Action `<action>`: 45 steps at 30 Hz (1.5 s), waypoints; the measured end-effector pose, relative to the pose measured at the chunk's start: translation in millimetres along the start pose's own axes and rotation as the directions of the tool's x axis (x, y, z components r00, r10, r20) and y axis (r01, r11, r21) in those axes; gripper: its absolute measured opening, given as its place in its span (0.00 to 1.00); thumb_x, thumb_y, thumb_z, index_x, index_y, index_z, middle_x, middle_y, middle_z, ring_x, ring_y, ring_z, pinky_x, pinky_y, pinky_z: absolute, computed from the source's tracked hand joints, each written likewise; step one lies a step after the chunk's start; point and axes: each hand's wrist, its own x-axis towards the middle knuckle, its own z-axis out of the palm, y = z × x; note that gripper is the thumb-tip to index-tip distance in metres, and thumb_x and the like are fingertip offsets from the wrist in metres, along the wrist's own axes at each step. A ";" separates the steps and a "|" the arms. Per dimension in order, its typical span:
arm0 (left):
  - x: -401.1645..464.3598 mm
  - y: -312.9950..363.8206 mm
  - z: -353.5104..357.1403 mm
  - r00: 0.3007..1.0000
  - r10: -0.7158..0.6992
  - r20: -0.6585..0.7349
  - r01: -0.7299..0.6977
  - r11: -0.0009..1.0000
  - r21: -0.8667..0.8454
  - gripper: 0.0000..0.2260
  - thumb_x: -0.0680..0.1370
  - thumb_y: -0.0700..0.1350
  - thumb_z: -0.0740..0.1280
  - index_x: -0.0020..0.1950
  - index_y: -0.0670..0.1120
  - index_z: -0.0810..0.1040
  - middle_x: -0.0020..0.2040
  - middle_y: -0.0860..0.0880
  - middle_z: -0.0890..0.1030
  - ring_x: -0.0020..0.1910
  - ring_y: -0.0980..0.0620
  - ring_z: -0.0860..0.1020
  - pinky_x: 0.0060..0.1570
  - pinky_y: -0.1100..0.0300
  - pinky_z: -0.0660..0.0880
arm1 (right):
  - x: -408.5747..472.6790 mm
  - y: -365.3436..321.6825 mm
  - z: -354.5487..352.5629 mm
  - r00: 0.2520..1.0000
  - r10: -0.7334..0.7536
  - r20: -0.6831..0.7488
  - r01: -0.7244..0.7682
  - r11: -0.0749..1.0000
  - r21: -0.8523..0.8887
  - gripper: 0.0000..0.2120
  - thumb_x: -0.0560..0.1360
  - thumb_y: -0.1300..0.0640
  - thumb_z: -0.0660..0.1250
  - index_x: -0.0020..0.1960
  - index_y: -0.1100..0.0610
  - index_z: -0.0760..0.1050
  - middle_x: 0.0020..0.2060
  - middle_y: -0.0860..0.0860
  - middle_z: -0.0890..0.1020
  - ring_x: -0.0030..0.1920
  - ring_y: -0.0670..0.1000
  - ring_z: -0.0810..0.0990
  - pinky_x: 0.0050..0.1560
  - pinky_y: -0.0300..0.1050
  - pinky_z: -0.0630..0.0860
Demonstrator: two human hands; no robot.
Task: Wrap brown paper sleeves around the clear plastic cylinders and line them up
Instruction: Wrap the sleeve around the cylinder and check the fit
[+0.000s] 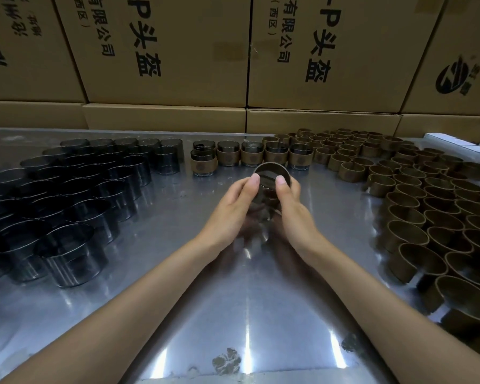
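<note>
The only readable writing is showing on the stacked cardboard cartons behind the table, printed in black and running sideways. The middle-left carton [164, 48] is carrying large characters reading "-P头盔", with a smaller line beside them reading "有限公司" and, in brackets, "(西区)". The middle-right carton [330, 51] is repeating the same print: "-P头盔", "有限公司", "(西区)". The far-left carton [25, 45] is showing black characters too cut off and tilted to read. The far-right carton [455, 65] is bearing a round black logo [453, 79] whose small characters are blurring past reading. The round marks on the sleeved cylinders [251, 156] are staying illegible
</note>
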 end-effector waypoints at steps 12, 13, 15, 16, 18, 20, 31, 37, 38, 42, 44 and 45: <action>-0.9 -0.1 10.5 0.993 0.008 -0.117 -0.023 0.992 -0.128 0.29 0.71 0.68 0.62 0.61 0.48 0.75 0.58 0.45 0.80 0.56 0.50 0.81 0.59 0.49 0.76 | -5.0 -2.8 15.0 0.985 -0.056 -0.162 0.081 0.984 0.157 0.29 0.68 0.28 0.51 0.64 0.39 0.61 0.58 0.48 0.78 0.59 0.53 0.78 0.60 0.59 0.75; -0.3 -0.5 10.6 0.993 -0.005 -0.121 -0.013 0.989 -0.145 0.28 0.72 0.66 0.61 0.62 0.48 0.74 0.58 0.45 0.81 0.56 0.49 0.81 0.59 0.48 0.76 | -4.7 -3.1 15.4 0.985 -0.046 -0.163 0.076 0.981 0.180 0.30 0.66 0.27 0.52 0.63 0.39 0.62 0.57 0.48 0.78 0.59 0.52 0.78 0.61 0.60 0.75; 0.9 -0.8 10.4 0.992 -0.017 -0.128 -0.003 0.987 -0.159 0.28 0.72 0.65 0.61 0.63 0.47 0.74 0.58 0.45 0.81 0.56 0.48 0.81 0.59 0.46 0.76 | -3.5 -2.4 15.2 0.985 -0.023 -0.169 0.059 0.976 0.209 0.30 0.66 0.27 0.53 0.63 0.40 0.63 0.56 0.47 0.78 0.58 0.51 0.78 0.60 0.60 0.75; 1.0 -0.6 10.5 0.991 -0.022 -0.132 0.000 0.986 -0.165 0.28 0.72 0.65 0.61 0.63 0.47 0.74 0.58 0.45 0.81 0.56 0.48 0.81 0.59 0.46 0.76 | -2.8 -1.6 14.7 0.985 -0.009 -0.172 0.049 0.973 0.228 0.29 0.66 0.28 0.54 0.63 0.40 0.63 0.55 0.47 0.79 0.58 0.50 0.79 0.60 0.60 0.76; 0.5 0.2 10.8 0.990 -0.036 -0.140 0.011 0.985 -0.174 0.26 0.73 0.64 0.61 0.62 0.47 0.74 0.58 0.44 0.81 0.57 0.47 0.81 0.58 0.47 0.77 | -1.5 -0.7 13.4 0.985 0.012 -0.175 0.034 0.965 0.259 0.26 0.68 0.30 0.55 0.62 0.39 0.65 0.55 0.48 0.79 0.57 0.50 0.79 0.58 0.58 0.77; 0.2 -0.1 10.2 0.988 -0.052 -0.148 0.022 0.980 -0.197 0.21 0.78 0.61 0.59 0.61 0.46 0.76 0.57 0.44 0.82 0.57 0.45 0.81 0.57 0.46 0.77 | -0.7 -1.8 13.0 0.984 0.035 -0.175 0.015 0.961 0.277 0.20 0.70 0.32 0.56 0.58 0.37 0.66 0.57 0.49 0.79 0.58 0.50 0.79 0.59 0.57 0.77; 2.6 3.5 2.7 0.988 -0.082 -0.134 0.039 0.955 -0.293 0.17 0.82 0.52 0.57 0.63 0.41 0.75 0.51 0.44 0.84 0.51 0.50 0.83 0.46 0.56 0.80 | 4.4 -10.8 -2.6 0.961 0.268 0.066 -0.275 0.912 0.305 0.24 0.77 0.39 0.59 0.64 0.54 0.73 0.55 0.51 0.82 0.55 0.50 0.81 0.52 0.48 0.78; 2.7 9.6 -5.4 0.991 -0.121 -0.053 0.092 0.921 -0.378 0.17 0.81 0.50 0.60 0.63 0.40 0.76 0.54 0.43 0.83 0.49 0.51 0.83 0.47 0.59 0.81 | 1.9 -14.3 -18.8 0.863 0.354 0.361 -0.438 0.880 0.184 0.27 0.64 0.40 0.66 0.58 0.53 0.76 0.47 0.50 0.84 0.45 0.48 0.83 0.49 0.43 0.77; 3.0 12.1 -8.1 0.991 -0.130 -0.005 0.119 0.919 -0.375 0.17 0.79 0.50 0.61 0.62 0.41 0.77 0.52 0.44 0.84 0.48 0.52 0.82 0.46 0.60 0.80 | 1.9 -13.4 -19.5 0.868 0.337 0.366 -0.427 0.882 0.199 0.25 0.64 0.41 0.66 0.57 0.52 0.77 0.47 0.49 0.84 0.45 0.48 0.83 0.50 0.43 0.76; 3.2 18.4 -21.1 0.959 -0.246 0.140 0.275 0.925 -0.260 0.21 0.70 0.58 0.66 0.57 0.46 0.80 0.52 0.49 0.84 0.51 0.53 0.82 0.52 0.60 0.78 | 3.8 -12.1 -25.6 0.884 0.275 0.379 -0.398 0.868 0.298 0.16 0.64 0.44 0.69 0.50 0.49 0.81 0.48 0.49 0.85 0.49 0.46 0.83 0.55 0.44 0.71; 1.3 17.4 -25.7 0.927 -0.314 0.205 0.355 0.912 -0.208 0.24 0.68 0.61 0.67 0.57 0.47 0.80 0.54 0.49 0.84 0.52 0.53 0.82 0.52 0.61 0.77 | 3.9 -11.1 -28.2 0.876 0.260 0.407 -0.414 0.839 0.354 0.15 0.64 0.47 0.73 0.50 0.51 0.82 0.49 0.50 0.85 0.49 0.47 0.83 0.54 0.42 0.73; 0.4 17.0 -27.6 0.917 -0.324 0.231 0.373 0.903 -0.214 0.24 0.68 0.61 0.67 0.57 0.46 0.79 0.54 0.48 0.84 0.52 0.53 0.82 0.52 0.61 0.78 | 3.4 -10.3 -29.2 0.869 0.249 0.428 -0.420 0.828 0.372 0.15 0.64 0.48 0.73 0.49 0.51 0.83 0.49 0.51 0.85 0.49 0.47 0.83 0.53 0.41 0.75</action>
